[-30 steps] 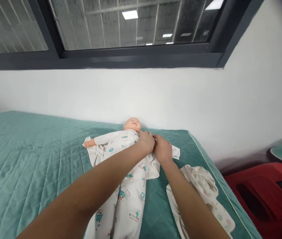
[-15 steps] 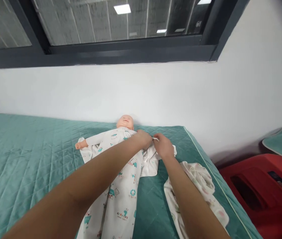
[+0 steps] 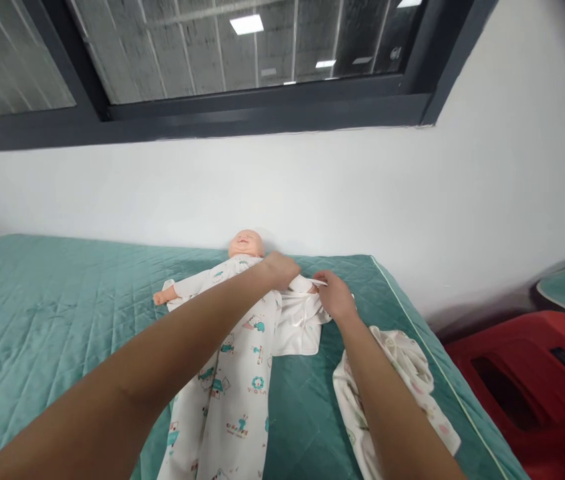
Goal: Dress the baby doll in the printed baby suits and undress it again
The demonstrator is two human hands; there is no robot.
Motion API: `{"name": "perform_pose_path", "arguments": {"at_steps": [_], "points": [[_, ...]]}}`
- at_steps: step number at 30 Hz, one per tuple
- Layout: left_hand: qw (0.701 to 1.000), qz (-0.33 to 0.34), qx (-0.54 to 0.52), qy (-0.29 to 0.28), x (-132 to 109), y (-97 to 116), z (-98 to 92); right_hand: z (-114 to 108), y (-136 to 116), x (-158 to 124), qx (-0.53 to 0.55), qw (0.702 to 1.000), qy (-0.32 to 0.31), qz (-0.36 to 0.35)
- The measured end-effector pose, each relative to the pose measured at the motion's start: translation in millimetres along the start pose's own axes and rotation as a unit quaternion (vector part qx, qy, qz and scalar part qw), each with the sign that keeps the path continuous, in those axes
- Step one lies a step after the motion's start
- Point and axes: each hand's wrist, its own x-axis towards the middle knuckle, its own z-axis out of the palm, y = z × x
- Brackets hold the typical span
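A baby doll (image 3: 246,244) lies on its back, dressed in a white printed outfit (image 3: 235,393). My left hand (image 3: 281,269) is closed at the upper part of the doll's sleeve on the right side, its fingertips partly hidden. With my right hand (image 3: 335,295) I pinch the edge of that white sleeve (image 3: 304,284) near its cuff. A bit of the doll's hand shows at the sleeve opening, beside my right fingers. Under this arm spreads a loose white shirt flap (image 3: 300,330). The doll's other arm (image 3: 165,295) is stretched out to the left.
A crumpled, patterned cream garment (image 3: 405,363) lies to the right, partly under my right forearm. The green quilted bedspread (image 3: 62,320) meets a white wall (image 3: 187,190) below a dark window frame (image 3: 262,110). Beyond the bed's right edge is a red plastic object (image 3: 527,373).
My hands have drawn slightly apart, the right one outward with the sleeve edge. More of the white sleeve and part of the doll's hand now show between them. The view has shifted slightly.
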Motion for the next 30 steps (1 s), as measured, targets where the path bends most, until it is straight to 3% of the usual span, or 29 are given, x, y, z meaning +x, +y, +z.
{"name": "perform_pose_path", "arguments": {"at_steps": [12,21,26,29,30], "points": [[0.999,-0.042,-0.013,0.005,-29.1,-29.3,-13.7,2.7,13.9,9.2,0.079,0.996,0.036,0.013],[0.997,-0.048,-0.053,0.029,-25.9,-13.2,5.0,2.4,17.8,13.8,0.299,0.953,0.038,0.014],[0.992,-0.073,-0.087,0.055,-37.1,-6.6,10.3,-2.7,14.5,13.4,0.349,0.934,0.076,0.025],[0.977,-0.114,-0.126,0.129,-73.1,-7.1,18.2,-5.6,7.6,10.4,0.340,0.935,0.102,0.013],[0.956,-0.139,-0.168,0.196,-90.1,-8.0,25.4,-6.0,3.5,7.8,0.332,0.937,0.110,0.009]]}}
